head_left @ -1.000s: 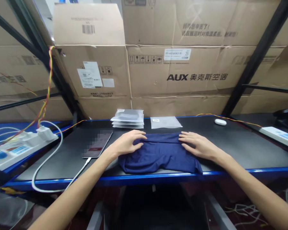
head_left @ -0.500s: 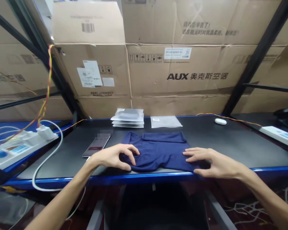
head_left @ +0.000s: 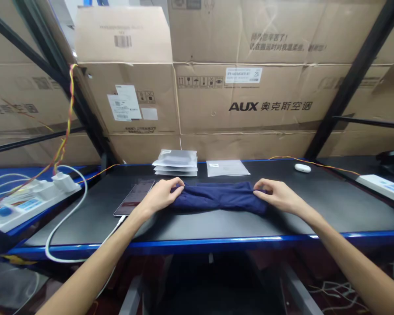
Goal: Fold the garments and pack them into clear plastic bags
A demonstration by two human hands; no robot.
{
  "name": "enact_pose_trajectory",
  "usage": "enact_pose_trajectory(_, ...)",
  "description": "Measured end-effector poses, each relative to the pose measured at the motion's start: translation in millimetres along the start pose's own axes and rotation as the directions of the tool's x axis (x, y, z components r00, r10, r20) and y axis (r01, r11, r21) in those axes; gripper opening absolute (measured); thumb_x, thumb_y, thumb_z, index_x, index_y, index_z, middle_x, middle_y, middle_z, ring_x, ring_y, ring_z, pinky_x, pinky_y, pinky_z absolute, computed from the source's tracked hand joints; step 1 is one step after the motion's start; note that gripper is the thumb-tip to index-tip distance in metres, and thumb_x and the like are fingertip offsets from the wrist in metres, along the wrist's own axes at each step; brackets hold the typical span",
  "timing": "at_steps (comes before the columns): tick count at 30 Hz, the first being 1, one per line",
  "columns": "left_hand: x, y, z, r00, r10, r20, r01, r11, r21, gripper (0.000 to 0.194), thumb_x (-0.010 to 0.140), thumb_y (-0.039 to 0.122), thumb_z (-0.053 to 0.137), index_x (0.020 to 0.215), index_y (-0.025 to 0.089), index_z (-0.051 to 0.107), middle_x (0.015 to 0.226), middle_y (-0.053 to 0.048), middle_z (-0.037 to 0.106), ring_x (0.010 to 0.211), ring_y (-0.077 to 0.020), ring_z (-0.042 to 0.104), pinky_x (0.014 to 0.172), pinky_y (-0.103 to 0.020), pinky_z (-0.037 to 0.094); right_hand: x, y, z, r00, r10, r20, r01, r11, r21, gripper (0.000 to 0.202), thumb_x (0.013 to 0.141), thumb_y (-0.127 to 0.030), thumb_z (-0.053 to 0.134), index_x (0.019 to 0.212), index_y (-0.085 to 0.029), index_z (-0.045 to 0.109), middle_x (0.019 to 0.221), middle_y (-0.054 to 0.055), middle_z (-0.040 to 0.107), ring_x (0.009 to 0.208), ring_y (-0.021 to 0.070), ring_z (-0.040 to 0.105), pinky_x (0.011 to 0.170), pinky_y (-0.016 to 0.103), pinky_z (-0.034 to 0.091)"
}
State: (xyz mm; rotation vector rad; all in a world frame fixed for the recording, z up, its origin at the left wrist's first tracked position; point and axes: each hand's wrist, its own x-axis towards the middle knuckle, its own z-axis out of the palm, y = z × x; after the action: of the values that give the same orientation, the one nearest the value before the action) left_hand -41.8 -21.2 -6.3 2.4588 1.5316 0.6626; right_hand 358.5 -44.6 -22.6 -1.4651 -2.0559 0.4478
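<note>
A navy blue piece of cloth (head_left: pixel 216 197), perhaps a garment, lies folded into a long narrow band across the middle of the black tabletop. My left hand (head_left: pixel 164 192) pinches its left end between thumb and fingers. At the opposite end, my right hand (head_left: pixel 277 192) pinches the cloth the same way, with the fingertips near its upper edge. The exact kind of garment cannot be made out in this fold.
Behind the cloth are a stack of several flat translucent packets (head_left: pixel 176 162) and a single packet (head_left: pixel 227 167). A phone (head_left: pixel 134 199) with a white cable lies left. Power strips (head_left: pixel 29 199) stand left and right (head_left: pixel 382 187). A small white case (head_left: pixel 302 168) sits back right.
Both hands have moved away from the table's front edge and closed on the cloth. Its near part has been folded over toward the back, leaving a narrower band.
</note>
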Motion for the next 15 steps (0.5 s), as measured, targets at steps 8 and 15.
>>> enact_pose_trajectory(8, 3.9, -6.7, 11.5, 0.998, -0.048, 0.029, 0.043, 0.989, 0.140, 0.019, 0.087, 0.039, 0.057, 0.092, 0.027, 0.072, 0.083, -0.003, 0.073, 0.077, -0.0228, 0.066, 0.069, -0.028, 0.046, 5.2, 12.5, 10.9, 0.999, -0.031, 0.012, 0.032, 0.986, -0.163, 0.022, 0.082, -0.047, 0.061, 0.079, -0.025, 0.059, 0.057, -0.005, 0.054, 0.052, 0.0157, 0.050, 0.053, 0.028, 0.039)
enact_pose_trajectory(15, -8.8, -3.5, 1.1, 0.965, -0.240, -0.107, 0.262, 0.910, 0.320, 0.047, 0.089, 0.059, 0.049, 0.108, 0.018, 0.064, 0.100, -0.013, 0.071, 0.093, -0.0297, 0.067, 0.078, -0.034, 0.049, 6.3, -5.2, 8.1, 0.980, -0.170, -0.107, 0.127, 0.938, -0.322, 0.022, 0.084, -0.044, 0.061, 0.092, -0.024, 0.065, 0.092, 0.007, 0.066, 0.088, 0.0254, 0.063, 0.077, 0.038, 0.052)
